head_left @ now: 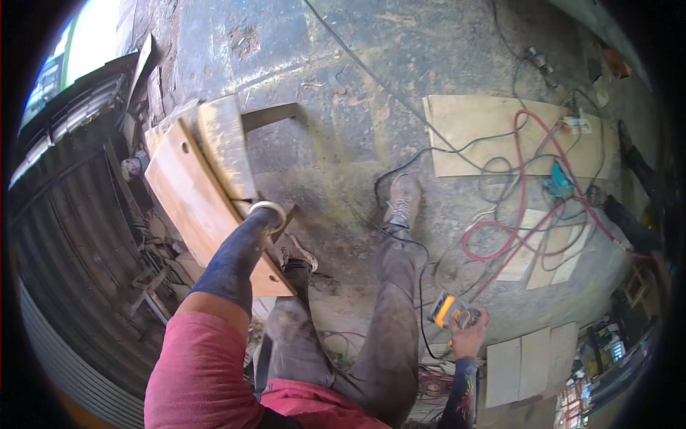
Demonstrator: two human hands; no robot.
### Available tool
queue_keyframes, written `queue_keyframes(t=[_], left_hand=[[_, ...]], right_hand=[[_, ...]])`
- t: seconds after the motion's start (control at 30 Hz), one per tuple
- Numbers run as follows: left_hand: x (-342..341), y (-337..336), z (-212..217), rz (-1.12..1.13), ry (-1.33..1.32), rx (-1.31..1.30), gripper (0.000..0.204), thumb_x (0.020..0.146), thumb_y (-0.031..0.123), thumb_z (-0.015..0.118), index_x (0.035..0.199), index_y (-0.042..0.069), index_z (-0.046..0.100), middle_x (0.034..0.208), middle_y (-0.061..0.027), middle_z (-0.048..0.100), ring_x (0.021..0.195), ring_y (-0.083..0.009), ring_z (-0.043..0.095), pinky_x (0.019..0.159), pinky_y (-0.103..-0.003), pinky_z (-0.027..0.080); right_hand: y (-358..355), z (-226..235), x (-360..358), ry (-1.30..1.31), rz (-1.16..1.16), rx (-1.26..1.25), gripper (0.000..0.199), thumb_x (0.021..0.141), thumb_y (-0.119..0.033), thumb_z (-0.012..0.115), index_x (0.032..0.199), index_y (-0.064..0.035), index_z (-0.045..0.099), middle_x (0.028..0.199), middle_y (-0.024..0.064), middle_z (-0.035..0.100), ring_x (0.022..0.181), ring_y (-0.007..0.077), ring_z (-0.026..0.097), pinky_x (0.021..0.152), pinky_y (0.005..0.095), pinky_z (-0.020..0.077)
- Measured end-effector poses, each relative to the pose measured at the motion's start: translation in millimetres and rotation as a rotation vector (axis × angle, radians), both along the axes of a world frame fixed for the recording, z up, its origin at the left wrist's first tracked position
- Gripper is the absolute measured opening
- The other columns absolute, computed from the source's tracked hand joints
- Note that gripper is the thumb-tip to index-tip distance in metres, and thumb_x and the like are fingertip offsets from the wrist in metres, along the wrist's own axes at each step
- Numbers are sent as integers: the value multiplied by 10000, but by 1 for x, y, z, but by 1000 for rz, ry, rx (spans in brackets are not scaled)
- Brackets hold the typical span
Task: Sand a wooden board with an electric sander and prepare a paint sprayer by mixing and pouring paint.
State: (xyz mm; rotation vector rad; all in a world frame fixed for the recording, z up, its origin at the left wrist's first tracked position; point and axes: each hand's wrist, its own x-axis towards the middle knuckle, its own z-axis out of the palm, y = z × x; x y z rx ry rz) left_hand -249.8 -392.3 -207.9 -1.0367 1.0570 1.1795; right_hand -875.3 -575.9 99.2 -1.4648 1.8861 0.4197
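My right hand (469,334) is closed round a yellow-and-black power sander (449,312), held off to the right of my right leg. My left arm reaches forward over a reddish-brown wooden board (204,196) with a hole near each end. A pale ring-shaped band (275,213) shows at the end of the dark left sleeve, by the board's inner edge. My left hand (270,210) is almost wholly hidden there, so its fingers do not show. Under the board stands a worn wooden bench (223,132).
A red hose (522,171) and tangled black cords lie on the right, over a plywood sheet (471,136) and near a teal tool (559,182). Pale panels (518,375) lie at lower right. Corrugated metal sheeting (64,264) and scrap wood line the left.
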Motion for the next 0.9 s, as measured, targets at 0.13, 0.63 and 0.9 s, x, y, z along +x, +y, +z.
queue_keyframes(t=[0.13, 0.63, 0.9], left_hand=[[-84, -120, 81, 176, 205, -278, 296, 985, 184, 625, 1253, 114, 731, 1135, -102, 761, 1166, -273, 683, 1029, -403, 511], [11, 148, 242, 1395, -1186, -1375, 853, 905, 432, 709, 1569, -2, 396, 1606, -327, 366, 1485, -476, 366, 1250, -512, 280], [53, 193, 185, 1375, -1121, -1607, 852, 943, 534, 630, 1620, 95, 355, 1633, -332, 318, 1504, -489, 331, 1232, -605, 231]], right_hand=[[-37, 11, 41, -66, -95, -25, 772, 693, -211, 896, 1310, -40, 464, 1215, 203, 541, 1144, 396, 573, 988, 466, 467], [39, 99, 344, -460, 706, -404, 773, 757, -272, 819, 1420, -74, 475, 1229, 221, 546, 1058, 433, 647, 875, 501, 561], [177, 26, 461, -293, 981, -489, 623, 780, -301, 788, 1325, -116, 548, 1206, 195, 501, 937, 434, 665, 716, 547, 581]])
